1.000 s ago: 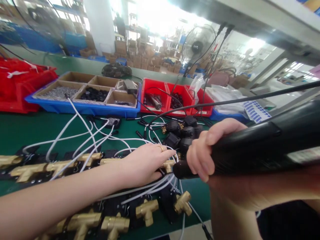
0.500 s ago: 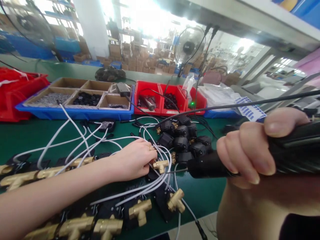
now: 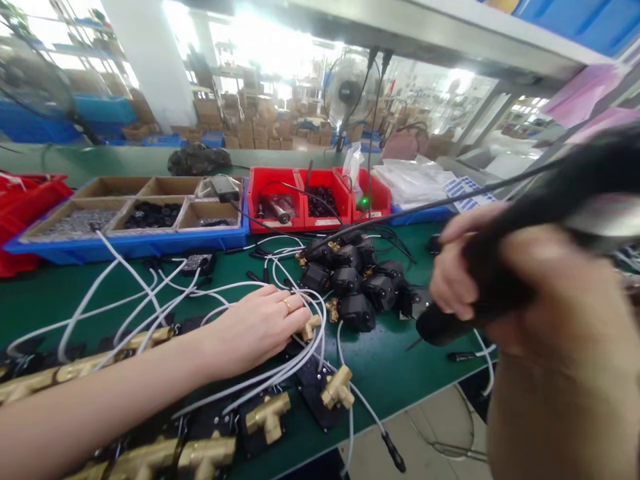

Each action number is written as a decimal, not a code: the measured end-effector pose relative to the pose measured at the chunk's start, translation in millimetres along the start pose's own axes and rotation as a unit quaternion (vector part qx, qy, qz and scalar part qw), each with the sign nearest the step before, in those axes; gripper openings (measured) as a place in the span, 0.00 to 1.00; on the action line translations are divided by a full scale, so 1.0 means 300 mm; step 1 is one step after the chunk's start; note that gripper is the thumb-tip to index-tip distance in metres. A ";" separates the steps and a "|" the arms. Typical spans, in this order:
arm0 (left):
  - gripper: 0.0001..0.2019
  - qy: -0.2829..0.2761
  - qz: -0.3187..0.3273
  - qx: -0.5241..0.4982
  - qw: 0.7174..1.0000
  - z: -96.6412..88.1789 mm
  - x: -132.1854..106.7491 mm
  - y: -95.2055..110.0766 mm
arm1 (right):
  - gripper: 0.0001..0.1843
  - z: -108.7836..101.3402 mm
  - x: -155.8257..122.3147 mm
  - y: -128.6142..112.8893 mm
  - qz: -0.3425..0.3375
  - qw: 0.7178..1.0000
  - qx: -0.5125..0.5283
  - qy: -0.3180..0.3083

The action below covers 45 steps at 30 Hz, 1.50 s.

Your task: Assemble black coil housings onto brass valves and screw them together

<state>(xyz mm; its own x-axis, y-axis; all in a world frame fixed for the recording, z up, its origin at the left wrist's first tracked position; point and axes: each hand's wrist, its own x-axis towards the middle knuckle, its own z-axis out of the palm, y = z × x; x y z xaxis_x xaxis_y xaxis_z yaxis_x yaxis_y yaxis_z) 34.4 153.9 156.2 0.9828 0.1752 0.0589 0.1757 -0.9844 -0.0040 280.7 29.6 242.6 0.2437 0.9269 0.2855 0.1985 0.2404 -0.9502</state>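
Note:
My left hand (image 3: pixel 270 323), with a ring on one finger, lies over a brass tee fitting (image 3: pixel 311 327) on a black part, fingers curled down onto it; the fingertips are partly hidden. White cables (image 3: pixel 320 310) loop round beside it. My right hand (image 3: pixel 465 267), blurred, is wrapped round a black electric screwdriver (image 3: pixel 510 247), tilted with its thin bit pointing down left above the bench. Near my left forearm are more brass tees (image 3: pixel 267 415) on black plates, another brass tee (image 3: pixel 338 388) among them. Several black valve actuators (image 3: pixel 346 282) are heaped between my hands.
A blue tray (image 3: pixel 210 235) with cardboard compartments of small parts stands at the back left. Red bins (image 3: pixel 277 227) hold a metal tool and black parts. Plastic bags (image 3: pixel 415 180) lie behind. The screwdriver's black cable (image 3: pixel 450 199) crosses above the bench; a cable plug (image 3: pixel 393 453) hangs over the front edge.
My right hand has raised and tilted the screwdriver, drawing its bit away from the brass tee to the right. My left hand stays at the tee, now flatter. The view has shifted slightly right.

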 end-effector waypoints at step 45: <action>0.10 0.148 -0.066 -0.023 0.987 0.039 -0.049 0.047 | 0.35 0.118 -0.101 0.224 0.298 0.949 -0.036 -0.095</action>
<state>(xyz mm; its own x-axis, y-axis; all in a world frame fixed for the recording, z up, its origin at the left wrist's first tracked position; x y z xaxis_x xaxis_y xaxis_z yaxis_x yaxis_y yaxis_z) 23.1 137.6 143.5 0.8910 0.2961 0.3443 0.2911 -0.9543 0.0675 252.9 27.9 165.6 0.1598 0.9289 -0.3342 0.1458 -0.3571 -0.9226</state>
